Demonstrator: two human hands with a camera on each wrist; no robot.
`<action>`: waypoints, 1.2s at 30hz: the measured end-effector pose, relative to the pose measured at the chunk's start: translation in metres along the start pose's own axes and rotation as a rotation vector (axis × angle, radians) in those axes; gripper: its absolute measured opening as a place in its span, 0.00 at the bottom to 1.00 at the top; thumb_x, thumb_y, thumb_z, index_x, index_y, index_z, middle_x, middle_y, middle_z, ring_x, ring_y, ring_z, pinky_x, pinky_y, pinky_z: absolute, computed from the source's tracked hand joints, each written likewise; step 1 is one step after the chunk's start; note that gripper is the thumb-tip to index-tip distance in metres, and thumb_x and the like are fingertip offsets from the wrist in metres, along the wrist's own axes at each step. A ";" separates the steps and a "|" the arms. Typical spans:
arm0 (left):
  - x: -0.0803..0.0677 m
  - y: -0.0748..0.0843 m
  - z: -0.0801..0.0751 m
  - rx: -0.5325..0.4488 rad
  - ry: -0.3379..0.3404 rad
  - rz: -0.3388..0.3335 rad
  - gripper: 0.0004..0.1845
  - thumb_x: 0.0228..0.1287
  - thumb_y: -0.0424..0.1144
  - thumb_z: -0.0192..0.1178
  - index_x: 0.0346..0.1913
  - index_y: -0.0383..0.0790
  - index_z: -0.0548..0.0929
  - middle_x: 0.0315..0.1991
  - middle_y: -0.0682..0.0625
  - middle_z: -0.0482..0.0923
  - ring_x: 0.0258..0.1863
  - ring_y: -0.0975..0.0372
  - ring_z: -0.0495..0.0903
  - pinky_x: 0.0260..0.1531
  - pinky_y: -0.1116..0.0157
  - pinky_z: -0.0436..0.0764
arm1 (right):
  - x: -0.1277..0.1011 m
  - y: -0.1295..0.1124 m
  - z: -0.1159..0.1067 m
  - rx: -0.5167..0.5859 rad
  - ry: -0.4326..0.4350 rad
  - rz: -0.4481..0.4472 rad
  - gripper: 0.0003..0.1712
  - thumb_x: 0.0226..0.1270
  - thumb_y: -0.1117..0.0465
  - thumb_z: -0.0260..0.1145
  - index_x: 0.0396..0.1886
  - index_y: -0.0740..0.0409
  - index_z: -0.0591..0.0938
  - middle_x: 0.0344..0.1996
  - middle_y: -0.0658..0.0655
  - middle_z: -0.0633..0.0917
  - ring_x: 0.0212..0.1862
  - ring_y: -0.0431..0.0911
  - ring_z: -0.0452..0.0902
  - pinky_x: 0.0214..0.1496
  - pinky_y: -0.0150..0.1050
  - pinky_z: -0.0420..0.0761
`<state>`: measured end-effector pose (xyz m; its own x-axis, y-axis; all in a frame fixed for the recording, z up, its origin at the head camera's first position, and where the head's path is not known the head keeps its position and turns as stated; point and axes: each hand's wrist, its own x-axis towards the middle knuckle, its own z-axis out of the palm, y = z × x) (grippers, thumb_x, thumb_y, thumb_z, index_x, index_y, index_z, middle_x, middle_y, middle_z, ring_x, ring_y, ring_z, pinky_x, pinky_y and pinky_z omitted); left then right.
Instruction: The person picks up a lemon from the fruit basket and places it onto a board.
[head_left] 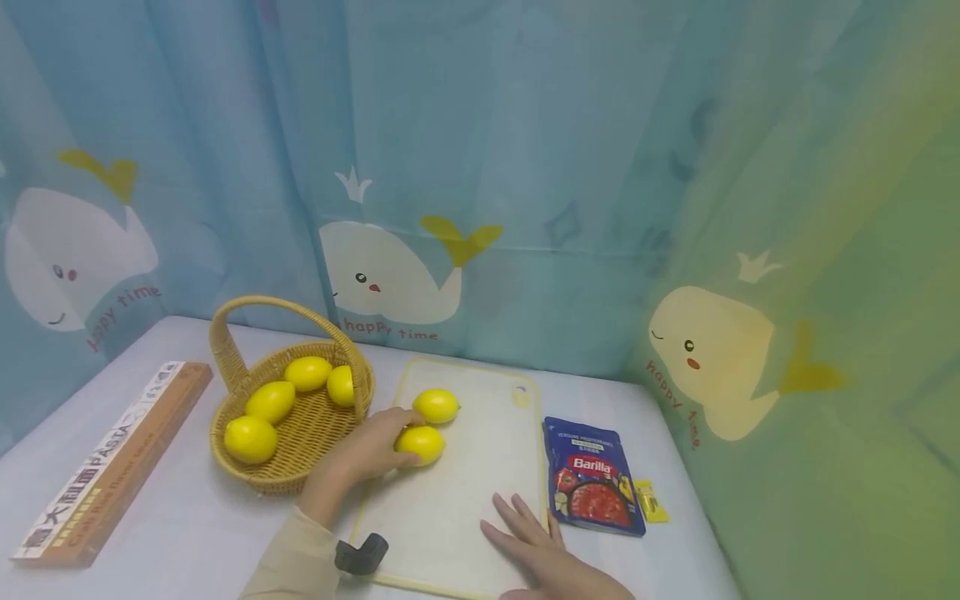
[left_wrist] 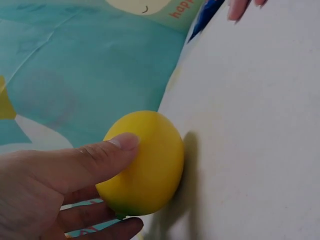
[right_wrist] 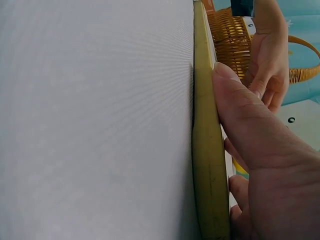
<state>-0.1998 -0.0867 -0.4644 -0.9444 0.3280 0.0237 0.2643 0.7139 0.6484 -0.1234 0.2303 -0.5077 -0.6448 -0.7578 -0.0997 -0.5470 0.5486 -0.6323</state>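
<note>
My left hand (head_left: 367,450) grips a yellow lemon (head_left: 422,447) between thumb and fingers, over the left part of a pale cutting board (head_left: 465,508). Seen from the left wrist, the thumb lies across the lemon (left_wrist: 150,165) and the fingers curl behind and under it. A second lemon (head_left: 437,406) sits on the board just beyond the held one. With fingers spread, my right hand (head_left: 555,558) rests on the board's near right part. In the right wrist view, its thumb (right_wrist: 240,105) lies against the board's yellowish edge (right_wrist: 207,150).
A wicker basket (head_left: 311,437) with a tall handle stands left of the board, several lemons inside. Far left lies a long pasta box (head_left: 112,467). Right of the board are a blue Barilla sauce pouch (head_left: 592,475) and a small yellow packet (head_left: 651,502). A whale-print curtain (head_left: 525,167) hangs behind.
</note>
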 end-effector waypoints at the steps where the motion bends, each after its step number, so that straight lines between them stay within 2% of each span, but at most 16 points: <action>1: 0.000 0.000 0.000 0.005 0.000 0.006 0.27 0.53 0.41 0.69 0.57 0.43 0.77 0.54 0.48 0.78 0.56 0.54 0.75 0.60 0.52 0.73 | 0.000 -0.001 -0.001 0.003 -0.002 0.004 0.43 0.62 0.44 0.63 0.74 0.43 0.57 0.75 0.63 0.46 0.74 0.63 0.29 0.54 0.83 0.32; 8: -0.002 0.000 -0.003 0.012 -0.005 0.032 0.26 0.54 0.39 0.69 0.58 0.42 0.78 0.53 0.48 0.78 0.55 0.54 0.75 0.59 0.53 0.73 | 0.001 -0.003 -0.003 -0.004 -0.019 0.005 0.43 0.62 0.45 0.63 0.74 0.45 0.57 0.75 0.65 0.45 0.71 0.69 0.30 0.54 0.84 0.33; 25: 0.006 -0.001 0.001 0.013 0.029 -0.007 0.27 0.52 0.42 0.70 0.56 0.41 0.78 0.51 0.49 0.79 0.53 0.56 0.76 0.58 0.55 0.74 | 0.002 -0.003 -0.005 -0.019 -0.028 0.036 0.43 0.62 0.43 0.63 0.74 0.43 0.57 0.75 0.63 0.46 0.72 0.69 0.31 0.55 0.82 0.32; 36: 0.006 -0.001 0.002 0.030 0.031 0.024 0.26 0.52 0.42 0.70 0.55 0.41 0.78 0.49 0.49 0.79 0.51 0.56 0.76 0.57 0.54 0.75 | 0.003 -0.002 -0.003 -0.023 -0.022 0.025 0.43 0.61 0.44 0.64 0.74 0.43 0.57 0.75 0.64 0.46 0.71 0.70 0.31 0.54 0.83 0.32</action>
<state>-0.2057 -0.0840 -0.4660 -0.9433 0.3260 0.0627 0.2919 0.7245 0.6244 -0.1255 0.2281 -0.5040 -0.6469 -0.7511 -0.1320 -0.5432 0.5753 -0.6116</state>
